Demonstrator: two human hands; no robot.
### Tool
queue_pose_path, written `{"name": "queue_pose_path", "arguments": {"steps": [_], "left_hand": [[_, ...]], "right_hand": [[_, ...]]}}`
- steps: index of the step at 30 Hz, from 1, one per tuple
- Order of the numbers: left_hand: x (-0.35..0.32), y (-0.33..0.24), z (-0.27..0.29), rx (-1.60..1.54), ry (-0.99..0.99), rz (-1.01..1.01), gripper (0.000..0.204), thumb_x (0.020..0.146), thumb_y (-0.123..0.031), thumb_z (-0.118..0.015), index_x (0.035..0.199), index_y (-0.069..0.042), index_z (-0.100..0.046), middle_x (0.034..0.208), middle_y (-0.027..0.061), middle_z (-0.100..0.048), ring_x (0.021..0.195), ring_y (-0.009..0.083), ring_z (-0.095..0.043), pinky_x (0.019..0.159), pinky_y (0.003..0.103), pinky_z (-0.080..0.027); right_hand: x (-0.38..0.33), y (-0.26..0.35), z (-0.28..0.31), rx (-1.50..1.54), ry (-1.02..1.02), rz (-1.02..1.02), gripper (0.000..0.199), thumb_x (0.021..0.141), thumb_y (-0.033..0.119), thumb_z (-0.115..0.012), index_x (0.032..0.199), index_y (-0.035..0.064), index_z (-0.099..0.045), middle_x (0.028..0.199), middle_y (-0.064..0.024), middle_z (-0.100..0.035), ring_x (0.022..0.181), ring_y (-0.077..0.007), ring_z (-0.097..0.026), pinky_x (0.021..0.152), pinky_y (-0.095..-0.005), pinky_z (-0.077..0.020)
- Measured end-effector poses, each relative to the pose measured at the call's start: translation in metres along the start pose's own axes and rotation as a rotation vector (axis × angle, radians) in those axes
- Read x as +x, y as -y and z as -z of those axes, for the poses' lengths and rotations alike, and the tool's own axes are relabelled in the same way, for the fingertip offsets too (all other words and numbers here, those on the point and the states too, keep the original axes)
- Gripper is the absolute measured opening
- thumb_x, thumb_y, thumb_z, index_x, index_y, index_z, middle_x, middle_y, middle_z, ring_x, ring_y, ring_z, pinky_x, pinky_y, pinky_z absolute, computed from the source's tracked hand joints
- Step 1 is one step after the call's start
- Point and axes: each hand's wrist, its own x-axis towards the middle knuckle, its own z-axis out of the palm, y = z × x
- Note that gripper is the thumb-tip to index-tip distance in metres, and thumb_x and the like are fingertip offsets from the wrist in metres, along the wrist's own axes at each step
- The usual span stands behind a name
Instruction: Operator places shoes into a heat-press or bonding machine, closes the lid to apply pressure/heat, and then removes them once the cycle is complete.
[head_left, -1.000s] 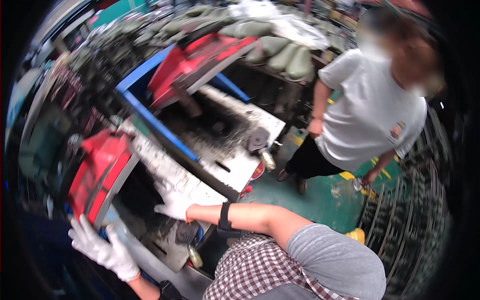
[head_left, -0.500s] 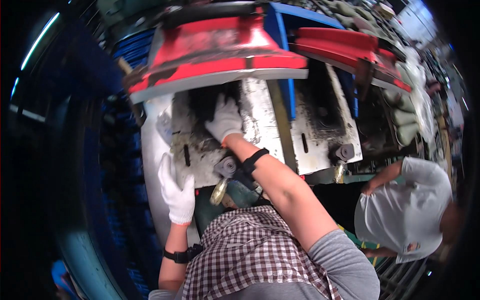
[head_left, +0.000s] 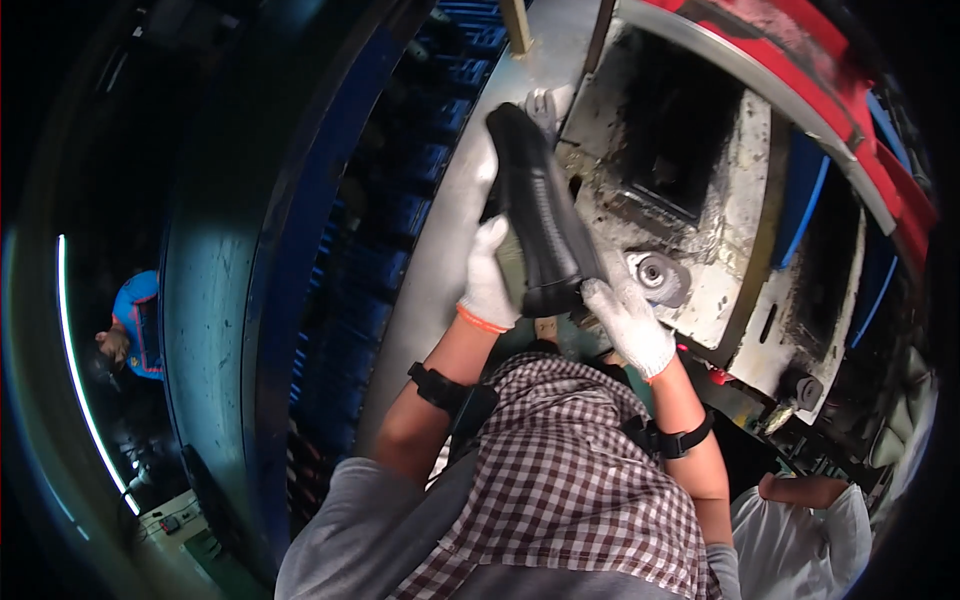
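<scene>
Two gloved hands now hold one long black moulded part [head_left: 540, 215], a sole-like piece, in front of the big press machine [head_left: 720, 250] with its grey, stained plate and red upper cover [head_left: 850, 130]. The mould cavity [head_left: 680, 120] on the far right looks dark and open, so I judge that the piece is already out of the machine; where it goes next is not shown, so the putting-down is what remains.

The left hand [head_left: 487, 280] grips the near left side of the black part, its fingers closed around the edge. The right hand [head_left: 628, 320] supports the near end from the right, fingers curled under it. The part stands tilted, its far end touching a white cloth-like thing [head_left: 548, 102] at the plate's edge.

Half a second ago both hands were flat on the plate and held nothing; the black part was not between them. Also the view has turned, and the machine now sits to the right.

A second person's sleeve [head_left: 800, 540] shows at the near right.
</scene>
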Motion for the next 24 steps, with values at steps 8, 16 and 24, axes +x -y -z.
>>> {"name": "queue_pose_path", "arguments": {"steps": [8,16,24], "left_hand": [[-0.045,-0.081,0.162,0.189,-0.770,-0.306,0.004,0.088,-0.017,-0.070,0.090,-0.014,-0.067,0.085,0.0009,-0.068,0.075,0.0180,-0.067,0.071,0.034,-0.058],[0.014,-0.226,0.354,1.102,-1.239,-0.710,0.065,0.076,-0.018,-0.085,0.132,0.002,-0.059,0.126,0.0167,-0.068,0.108,0.0323,-0.066,0.094,0.044,-0.054],[-0.002,-0.216,0.405,1.427,-1.691,-0.648,0.081,0.093,-0.047,-0.074,0.149,0.004,-0.047,0.156,0.0251,-0.048,0.142,0.0390,-0.050,0.118,0.048,-0.038]], "right_hand": [[0.003,-0.038,0.014,-0.904,-0.643,0.236,0.046,0.092,0.025,-0.072,0.135,0.0099,-0.065,0.133,-0.0161,-0.064,0.129,-0.0405,-0.055,0.114,-0.0549,-0.0379],[0.010,-0.058,0.015,-1.012,-0.616,0.293,0.035,0.090,0.019,-0.072,0.124,0.0121,-0.070,0.120,-0.0109,-0.069,0.117,-0.0333,-0.063,0.114,-0.0541,-0.0380],[0.013,-0.049,0.011,-1.015,-0.620,0.293,0.032,0.090,0.016,-0.070,0.122,0.0099,-0.071,0.117,-0.0121,-0.069,0.116,-0.0339,-0.063,0.114,-0.0557,-0.0379]]}}
